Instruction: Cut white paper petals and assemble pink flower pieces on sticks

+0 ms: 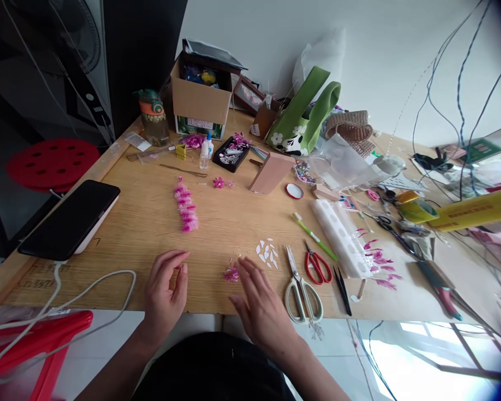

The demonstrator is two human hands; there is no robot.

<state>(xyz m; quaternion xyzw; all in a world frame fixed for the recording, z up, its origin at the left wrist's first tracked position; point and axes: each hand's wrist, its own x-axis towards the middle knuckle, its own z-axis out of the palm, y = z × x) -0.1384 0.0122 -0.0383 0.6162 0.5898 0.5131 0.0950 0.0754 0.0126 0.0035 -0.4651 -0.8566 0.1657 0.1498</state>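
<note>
Over the front edge of the wooden table [150, 234], my left hand [166, 287] has curved fingers with the thumb held apart, and nothing shows in it. My right hand [259, 303] is open, its fingers stretched forward beside a small heap of pink flower pieces [230, 273]; whether the fingertips touch it I cannot tell. White petal-shaped cutouts [267, 253] lie spread just beyond that hand. To its right are cream-handled scissors [303, 298], red-handled pliers [317, 268] and black tweezers [342, 292]. A fluffy pink strip [185, 208] lies farther up, ahead of my left hand.
At left a black phone [73, 214] rests on a white block with a cable. A green toothbrush [315, 236] and white plastic roll [340, 239] lie at right. Behind stand a wooden block [271, 172], black tray [229, 156], glue bottle [207, 147], cardboard box [200, 100] and green bag [294, 122].
</note>
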